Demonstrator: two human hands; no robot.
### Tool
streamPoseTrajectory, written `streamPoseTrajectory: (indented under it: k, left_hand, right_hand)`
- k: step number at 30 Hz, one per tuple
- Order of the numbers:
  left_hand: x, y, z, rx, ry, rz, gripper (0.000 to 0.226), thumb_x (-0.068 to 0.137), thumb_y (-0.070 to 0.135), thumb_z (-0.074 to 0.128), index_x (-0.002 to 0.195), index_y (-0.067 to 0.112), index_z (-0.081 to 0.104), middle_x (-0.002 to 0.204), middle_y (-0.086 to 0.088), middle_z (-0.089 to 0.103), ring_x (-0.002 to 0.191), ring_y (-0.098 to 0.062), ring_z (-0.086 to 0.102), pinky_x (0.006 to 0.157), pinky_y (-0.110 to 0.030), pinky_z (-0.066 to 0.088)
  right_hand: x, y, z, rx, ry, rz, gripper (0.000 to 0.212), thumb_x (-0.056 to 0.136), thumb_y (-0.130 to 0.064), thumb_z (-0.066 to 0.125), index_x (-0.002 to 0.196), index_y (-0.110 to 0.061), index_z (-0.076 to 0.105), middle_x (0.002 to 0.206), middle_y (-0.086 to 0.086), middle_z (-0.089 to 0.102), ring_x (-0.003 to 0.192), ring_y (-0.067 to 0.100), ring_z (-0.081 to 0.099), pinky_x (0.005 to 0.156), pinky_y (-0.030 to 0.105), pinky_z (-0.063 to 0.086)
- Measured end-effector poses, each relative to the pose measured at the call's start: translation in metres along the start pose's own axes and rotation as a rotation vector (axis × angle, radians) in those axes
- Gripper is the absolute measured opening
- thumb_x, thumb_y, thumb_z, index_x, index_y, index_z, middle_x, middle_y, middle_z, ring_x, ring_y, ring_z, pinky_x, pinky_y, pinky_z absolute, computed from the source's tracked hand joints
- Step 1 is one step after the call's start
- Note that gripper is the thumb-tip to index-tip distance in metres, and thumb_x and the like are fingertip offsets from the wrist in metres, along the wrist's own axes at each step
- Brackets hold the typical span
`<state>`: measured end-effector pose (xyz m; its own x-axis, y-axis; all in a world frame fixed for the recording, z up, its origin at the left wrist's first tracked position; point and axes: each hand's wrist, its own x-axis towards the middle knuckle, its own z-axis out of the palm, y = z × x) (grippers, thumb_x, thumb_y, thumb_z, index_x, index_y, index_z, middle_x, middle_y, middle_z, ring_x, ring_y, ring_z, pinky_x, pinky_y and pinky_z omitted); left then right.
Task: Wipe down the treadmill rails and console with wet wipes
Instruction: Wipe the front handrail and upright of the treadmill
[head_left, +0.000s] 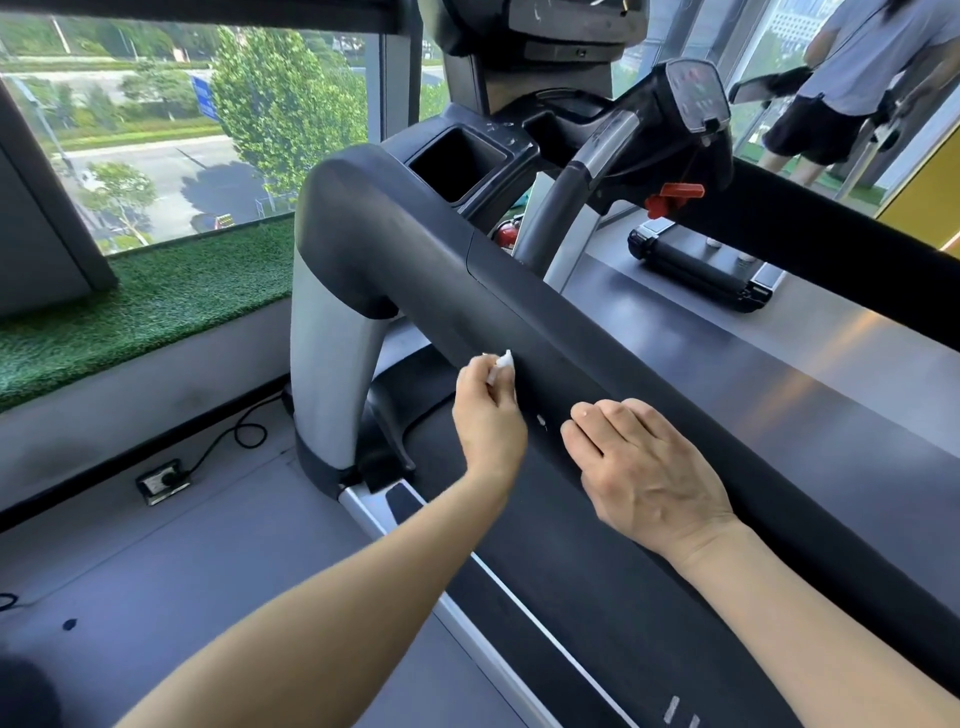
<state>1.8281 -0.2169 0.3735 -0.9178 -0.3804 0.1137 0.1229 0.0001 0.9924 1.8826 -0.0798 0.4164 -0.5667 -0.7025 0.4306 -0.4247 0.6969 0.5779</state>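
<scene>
Wipe (503, 364), a small white wad, is pinched in the fingers of the left hand (488, 421) and held against the near side of the black rail (597, 338), just ahead of the right hand (644, 467). The right hand lies flat on the rail, fingers straight and together, holding nothing. A small pale fleck (541, 420) sits on the rail between the two hands; what it is cannot be told. The wipe looks light, soft and limp, and damp by the task's wording, so it would likely bunch or roll under the fingertips; spreading it under flat fingers should give more contact than the present pinch. The rail itself looks stiff, thick and smooth, fixed to the grey upright (322, 332), so it should take firm pressure without yielding. Its rounded top and underside probably need the wipe wrapped partly round. The console (696, 98) stands well ahead, past the cup holder (457, 161), with a red clip (672, 196) hanging below it; its panel likely calls for a lighter touch. A person (852, 78) stands beyond by the window (156, 130).
</scene>
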Motion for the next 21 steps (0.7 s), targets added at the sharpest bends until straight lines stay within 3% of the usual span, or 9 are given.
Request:
streamPoseTrajectory:
  k: [7,14,18,21]
  left_hand:
    - [0.07,0.015,-0.016,0.02,0.131,-0.078,0.02,0.099,0.016,0.044,0.079,0.016,0.046,0.067,0.008,0.045,0.066,-0.011,0.041,0.055,-0.009,0.034]
    - [-0.014,0.004,0.002,-0.038,-0.043,0.023,0.018,0.098,0.02,0.05,0.081,0.017,0.051,0.081,0.002,0.049,0.067,-0.002,0.043,0.065,-0.011,0.037]
    - [0.036,0.013,-0.006,-0.051,0.032,0.024,0.023,0.097,0.024,0.05,0.076,0.031,0.049,0.085,-0.005,0.053,0.071,-0.008,0.048,0.071,-0.022,0.041]
    - [0.058,0.019,-0.008,-0.045,0.086,-0.032,0.029,0.099,0.025,0.046,0.07,0.029,0.042,0.083,0.0,0.047,0.066,-0.006,0.042,0.068,-0.019,0.034]
  right_hand:
    - [-0.001,0.0,0.001,-0.006,0.005,-0.009,0.028,0.078,-0.005,0.046,0.104,-0.007,0.058,0.104,0.008,0.058,0.093,0.025,0.048,0.093,0.034,0.035]
    - [0.0,0.0,0.001,-0.019,-0.003,-0.012,0.029,0.078,-0.008,0.05,0.104,-0.007,0.061,0.105,0.008,0.059,0.093,0.025,0.05,0.093,0.035,0.035]
    - [-0.001,0.0,0.002,-0.019,-0.006,-0.004,0.029,0.078,-0.007,0.049,0.104,-0.007,0.061,0.105,0.008,0.058,0.093,0.025,0.049,0.094,0.035,0.035]
    - [-0.001,0.0,0.001,-0.013,-0.012,-0.008,0.028,0.076,-0.007,0.052,0.103,-0.007,0.06,0.105,0.008,0.058,0.093,0.025,0.049,0.094,0.035,0.035]
